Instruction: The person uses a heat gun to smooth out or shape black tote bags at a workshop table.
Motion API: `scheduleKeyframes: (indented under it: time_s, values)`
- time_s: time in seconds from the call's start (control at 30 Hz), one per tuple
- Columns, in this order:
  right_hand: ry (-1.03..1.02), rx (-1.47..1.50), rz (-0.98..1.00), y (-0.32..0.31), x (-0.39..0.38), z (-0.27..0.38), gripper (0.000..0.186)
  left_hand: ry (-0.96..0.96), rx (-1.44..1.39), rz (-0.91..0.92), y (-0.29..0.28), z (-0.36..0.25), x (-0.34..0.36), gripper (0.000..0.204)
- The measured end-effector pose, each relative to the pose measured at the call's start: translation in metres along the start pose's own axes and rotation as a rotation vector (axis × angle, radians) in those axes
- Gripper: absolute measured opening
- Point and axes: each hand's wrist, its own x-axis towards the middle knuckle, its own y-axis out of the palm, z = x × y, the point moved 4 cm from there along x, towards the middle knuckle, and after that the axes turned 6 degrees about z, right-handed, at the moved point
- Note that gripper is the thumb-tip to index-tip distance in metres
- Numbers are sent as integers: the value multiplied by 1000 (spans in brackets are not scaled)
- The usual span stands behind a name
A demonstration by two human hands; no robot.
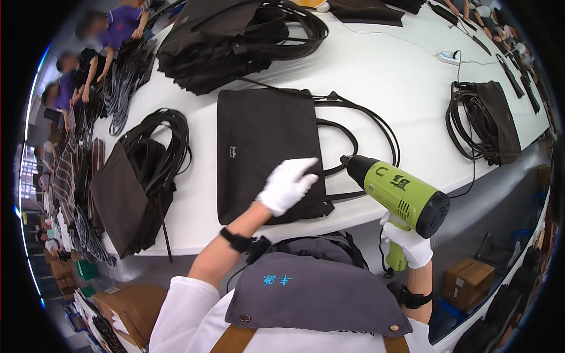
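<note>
A dark brown handbag (268, 135) lies flat on the white table in front of me, its looped handles (347, 132) spread to the right. My left hand (288, 185), in a white glove, rests on the bag's right part near the top edge, fingers extended and thumb apart. In my gloved right hand (410, 242) is a green and black heat gun (400, 191), gripped by its handle. Its black nozzle points left toward the handles and the bag's edge, without touching the bag. A black cord hangs from the gun's lower end.
Stacks of similar bags stand at the back (218, 47), at left (138, 182) and at far right (494, 123). A white power strip (448, 57) with cords lies on the table (406, 106). Cardboard boxes (468, 282) are on the floor. Other people (118, 26) work along the far left.
</note>
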Motion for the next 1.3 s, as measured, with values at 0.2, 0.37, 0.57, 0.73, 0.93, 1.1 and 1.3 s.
scheduleKeyframes:
  time_s: [0.2,0.37,0.57,0.73,0.93,1.1,1.3]
  values:
    - [-82,94,-83,-33,6,-8,29,-41,369,305,68,-4,40,37]
    - [-161,297,-79,-58,24,-12,34,-233,159,63,54,34,13,22]
    - [-187,362,117,-58,55,-18,45,-830,-1754,-797,36,93,-42,49]
    - [-192,211,545,-24,63,-5,53,-835,-1825,-724,35,92,-53,49]
    - [-170,-72,622,-19,81,-17,43,-628,-1983,-520,36,96,-56,44]
    - [-286,-138,673,-13,83,-2,37,-802,-1979,-598,37,92,-55,37]
    - [-20,0,611,-8,95,0,28,-731,-1993,-573,38,93,-54,39]
